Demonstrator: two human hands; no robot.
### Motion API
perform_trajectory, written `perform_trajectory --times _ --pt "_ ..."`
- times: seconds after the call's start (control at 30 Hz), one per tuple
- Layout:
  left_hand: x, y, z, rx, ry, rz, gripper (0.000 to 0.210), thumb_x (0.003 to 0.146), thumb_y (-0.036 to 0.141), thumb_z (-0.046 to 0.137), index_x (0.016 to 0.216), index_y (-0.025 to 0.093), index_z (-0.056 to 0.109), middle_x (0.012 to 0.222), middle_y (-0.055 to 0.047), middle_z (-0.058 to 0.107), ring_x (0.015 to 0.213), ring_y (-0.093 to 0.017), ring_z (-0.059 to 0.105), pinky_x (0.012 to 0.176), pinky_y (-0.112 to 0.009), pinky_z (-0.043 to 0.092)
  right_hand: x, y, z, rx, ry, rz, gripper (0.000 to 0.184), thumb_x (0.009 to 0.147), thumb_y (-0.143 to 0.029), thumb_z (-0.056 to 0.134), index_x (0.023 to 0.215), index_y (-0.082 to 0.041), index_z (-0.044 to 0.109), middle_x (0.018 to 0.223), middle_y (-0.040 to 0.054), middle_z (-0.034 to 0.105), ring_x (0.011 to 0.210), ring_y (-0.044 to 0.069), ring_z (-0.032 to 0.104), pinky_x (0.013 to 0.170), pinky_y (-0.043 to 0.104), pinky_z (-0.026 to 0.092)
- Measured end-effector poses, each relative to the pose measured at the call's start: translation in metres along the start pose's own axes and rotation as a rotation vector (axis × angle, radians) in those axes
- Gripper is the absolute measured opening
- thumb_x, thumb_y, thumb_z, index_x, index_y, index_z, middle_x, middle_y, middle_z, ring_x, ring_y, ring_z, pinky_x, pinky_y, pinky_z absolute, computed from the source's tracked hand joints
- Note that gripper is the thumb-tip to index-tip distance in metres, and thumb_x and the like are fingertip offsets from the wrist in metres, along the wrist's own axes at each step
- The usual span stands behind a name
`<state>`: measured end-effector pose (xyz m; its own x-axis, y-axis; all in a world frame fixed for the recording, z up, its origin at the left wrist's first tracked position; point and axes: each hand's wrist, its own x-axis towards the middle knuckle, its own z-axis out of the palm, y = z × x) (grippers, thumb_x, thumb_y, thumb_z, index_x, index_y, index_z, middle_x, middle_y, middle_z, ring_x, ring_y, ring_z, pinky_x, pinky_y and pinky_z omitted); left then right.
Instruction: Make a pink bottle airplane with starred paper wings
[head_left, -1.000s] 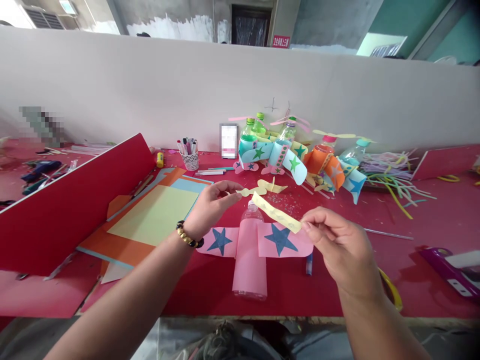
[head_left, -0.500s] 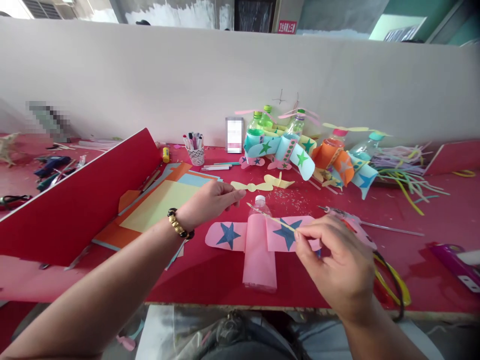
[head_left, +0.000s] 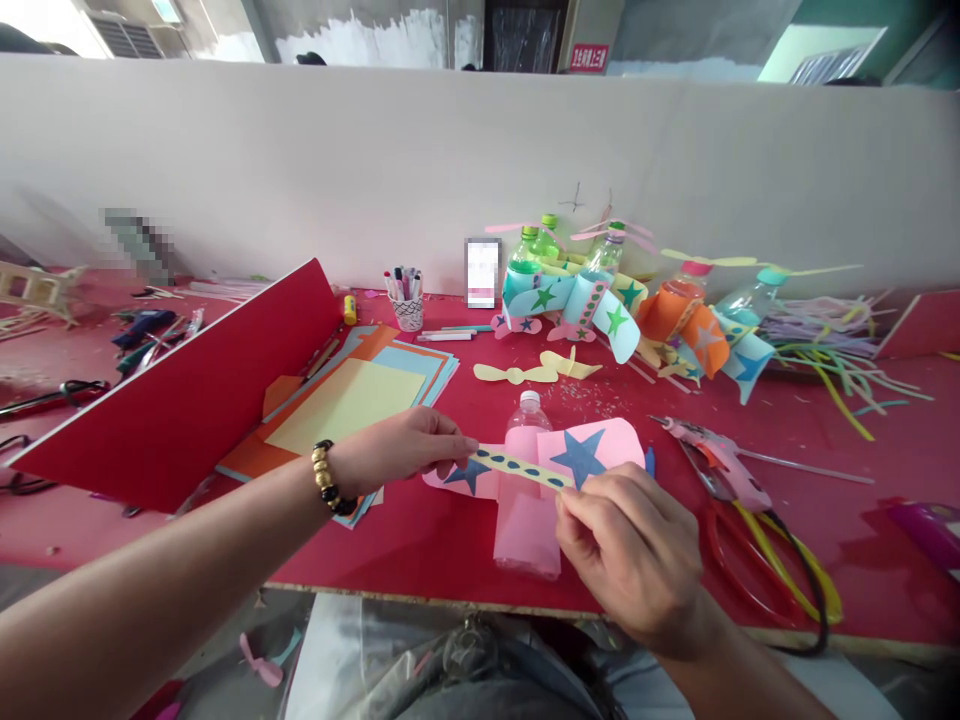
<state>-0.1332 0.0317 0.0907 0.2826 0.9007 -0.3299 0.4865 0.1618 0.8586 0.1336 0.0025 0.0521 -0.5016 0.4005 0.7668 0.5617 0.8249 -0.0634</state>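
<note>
Both hands dropped: yellow strip (head_left: 525, 468) w/ blue dots now lies across pink bottle plane (head_left: 529, 480) on red counter (head_left: 420, 550). L hand (head_left: 405, 450) pinches its left end, R hand (head_left: 626, 545) pinches right end. Glue gun (head_left: 712, 455) just beside.

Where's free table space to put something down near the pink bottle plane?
Bare red table between the glue gun and the straw pile; another patch in front of the paper stack, near edge. Crowded: finished bottle planes at back, tools far left.
</note>
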Motion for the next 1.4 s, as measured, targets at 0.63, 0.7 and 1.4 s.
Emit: perform_trajectory --times 0.63,0.7,1.4 --pt "-0.04 0.06 -0.028 0.355 0.221 0.454 0.023 0.079 0.038 0.069 0.065 0.021 0.075 0.057 -0.001 0.061 0.05 -0.011 0.048 0.047 -0.021 0.035 0.0 0.001 0.0 0.488 -0.003 0.429 0.006 0.087 -0.014 0.064 0.087 -0.02 0.067 0.078 0.0031 0.066 0.072 0.017 0.062 0.063 0.03 0.053" --pt "-0.043 0.067 -0.029 0.409 0.211 0.493 0.023 0.081 0.037 0.067 0.067 0.021 0.075 0.059 -0.002 0.063 0.05 -0.012 0.052 0.047 -0.021 0.038 -0.001 0.004 0.002 0.534 -0.042 0.573 0.002 0.087 -0.021 0.066 0.087 -0.021 0.067 0.08 0.0029 0.067 0.071 0.016 0.063 0.061 0.027 0.052" --pt "0.009 0.071 -0.034 0.452 -0.203 0.253 0.027 0.085 0.038 0.065 0.068 0.018 0.065 0.055 0.005 0.044 0.051 -0.008 0.033 0.047 -0.023 0.028 -0.007 -0.015 0.018 1.139 -0.226 1.186 0.023 0.082 -0.036 0.068 0.073 -0.017 0.059 0.051 -0.0066 0.051 0.044 0.007 0.047 0.045 0.018 0.038"
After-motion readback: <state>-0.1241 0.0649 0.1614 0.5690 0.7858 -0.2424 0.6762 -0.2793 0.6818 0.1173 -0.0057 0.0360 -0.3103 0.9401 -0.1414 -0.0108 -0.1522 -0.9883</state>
